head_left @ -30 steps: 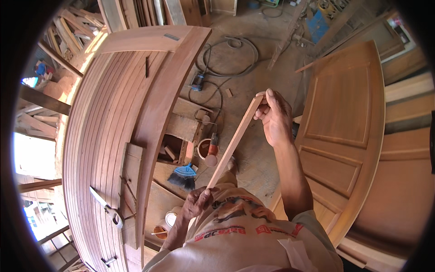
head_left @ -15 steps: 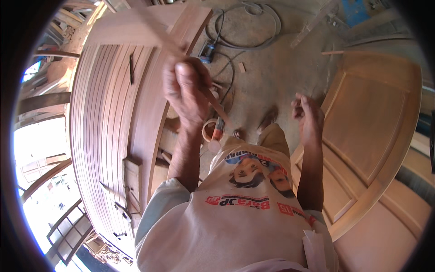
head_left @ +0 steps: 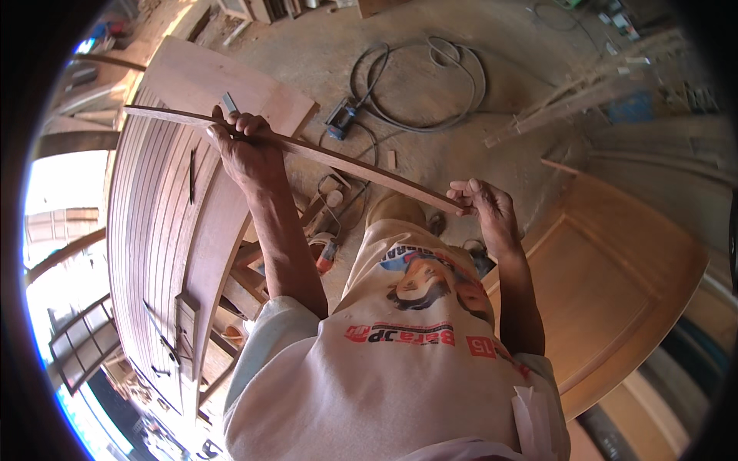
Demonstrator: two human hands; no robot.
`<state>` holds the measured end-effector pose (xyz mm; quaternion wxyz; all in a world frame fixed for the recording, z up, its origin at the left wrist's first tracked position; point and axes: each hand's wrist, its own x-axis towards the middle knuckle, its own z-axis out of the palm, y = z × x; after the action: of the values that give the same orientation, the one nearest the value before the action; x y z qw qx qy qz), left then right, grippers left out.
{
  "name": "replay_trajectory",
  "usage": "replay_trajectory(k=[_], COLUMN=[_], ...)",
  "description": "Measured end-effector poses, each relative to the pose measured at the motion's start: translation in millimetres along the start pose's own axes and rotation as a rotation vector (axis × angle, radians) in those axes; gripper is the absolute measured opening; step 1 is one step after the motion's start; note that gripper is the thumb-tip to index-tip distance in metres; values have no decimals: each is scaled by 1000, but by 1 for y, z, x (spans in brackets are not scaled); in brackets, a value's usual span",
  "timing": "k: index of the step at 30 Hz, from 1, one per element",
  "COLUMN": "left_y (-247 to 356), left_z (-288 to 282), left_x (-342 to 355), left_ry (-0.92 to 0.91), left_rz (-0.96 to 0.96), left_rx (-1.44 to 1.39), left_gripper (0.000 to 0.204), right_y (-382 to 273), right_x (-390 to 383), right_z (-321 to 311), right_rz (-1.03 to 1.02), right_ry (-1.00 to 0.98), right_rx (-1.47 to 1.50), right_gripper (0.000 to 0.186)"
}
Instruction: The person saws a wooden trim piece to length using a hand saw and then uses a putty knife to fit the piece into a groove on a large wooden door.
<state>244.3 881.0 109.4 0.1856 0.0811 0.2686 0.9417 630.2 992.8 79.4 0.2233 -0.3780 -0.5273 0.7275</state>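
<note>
A long, narrow wooden strip spans in front of me, slanting from the upper left down to the right. My left hand grips it left of its middle, fingers wrapped round it. A small grey flat piece sticks up beside those fingers; whether the hand holds it I cannot tell. At the strip's right end, my right hand has its bent fingers closed on the tip. Under the left hand lies a large slatted wooden panel, with a thin dark rod on it.
A blue power tool with a coiled dark cable lies on the floor ahead. A panelled wooden door leans at right. An orange-handled tool is beside the bench. A small wood block sits on the slatted panel.
My left hand has moved left, and the strip has swung to a flatter slant across the view. My right hand, formerly empty, has come to the strip's right end.
</note>
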Motion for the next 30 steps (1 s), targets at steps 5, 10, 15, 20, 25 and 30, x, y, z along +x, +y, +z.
replay_trajectory(k=[5,10,15,20,25,30], left_y=[-26,-58,-93,-114,-145,-177], left_z=[-19,-21,-9,19,29,47], left_x=[47,92,144,181,221,272], left_ry=[134,247,381,482,522,504], left_rz=[68,115,173,222,290,352], left_rx=[-48,-19,37,147,142,83], left_gripper=[35,38,46,49,48,55], right_y=[-43,-62,-88,-94,-112,-129], right_x=[92,179,259,342,437,551], right_z=[-9,-9,-1,-4,-2,-7], right_rz=[58,29,18,158,247,101], right_ry=[-181,-395,-503,-557,-619,-675], right_rx=[24,-142,-278,-305,-336,-417], right_gripper=[39,21,21,26,27,27])
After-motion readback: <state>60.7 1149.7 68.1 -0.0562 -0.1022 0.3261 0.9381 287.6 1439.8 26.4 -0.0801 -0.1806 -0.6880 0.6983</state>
